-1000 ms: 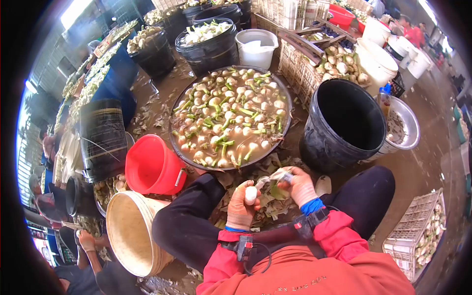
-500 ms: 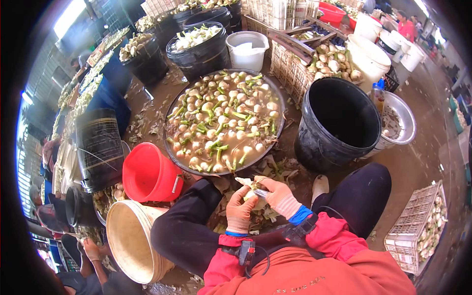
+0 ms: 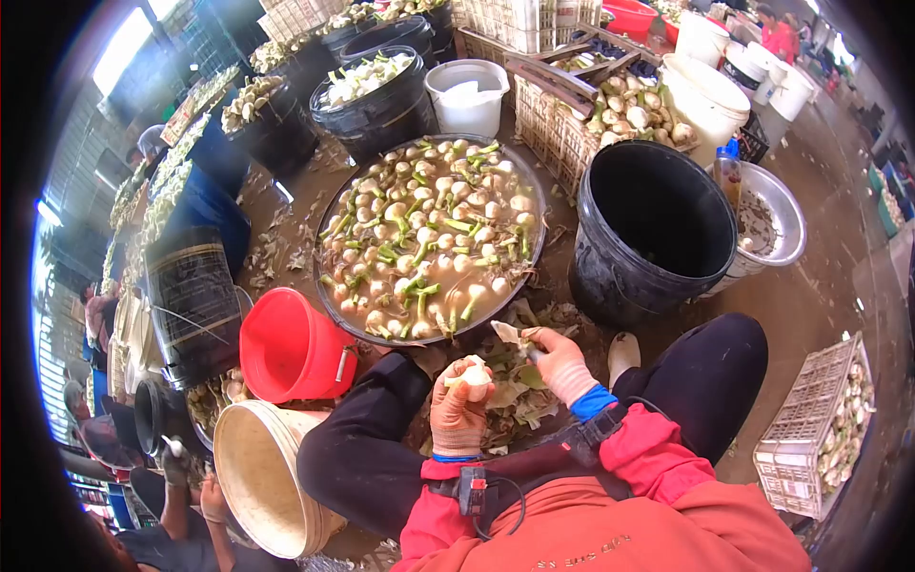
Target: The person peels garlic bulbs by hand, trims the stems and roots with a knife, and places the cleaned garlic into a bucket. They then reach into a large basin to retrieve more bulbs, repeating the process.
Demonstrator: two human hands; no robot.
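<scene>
My left hand (image 3: 457, 417) is closed around a pale, partly peeled bulb (image 3: 472, 377), held over my lap. To its right, my right hand (image 3: 560, 364) grips a small knife (image 3: 535, 355), most of it covered by the fingers. A strip of pale peel (image 3: 509, 334) hangs at the blade. Knife and bulb are apart. Beyond both hands stands a wide round tub (image 3: 322, 276) of muddy water, where many bulbs with green stem stubs float. Loose peelings (image 3: 522, 400) cover the floor beneath my hands.
A black bucket (image 3: 624, 286) stands at the right, with a metal basin (image 3: 786, 229) behind it. At left are a red bucket (image 3: 286, 353) and a cream bucket (image 3: 257, 477). A crate (image 3: 791, 448) of bulbs sits far right. A co-worker's hands (image 3: 176, 467) show lower left.
My hands have moved apart: the right, with the knife and a strip of peel, has drawn away from the bulb. The left hand still holds the bulb, now more bare.
</scene>
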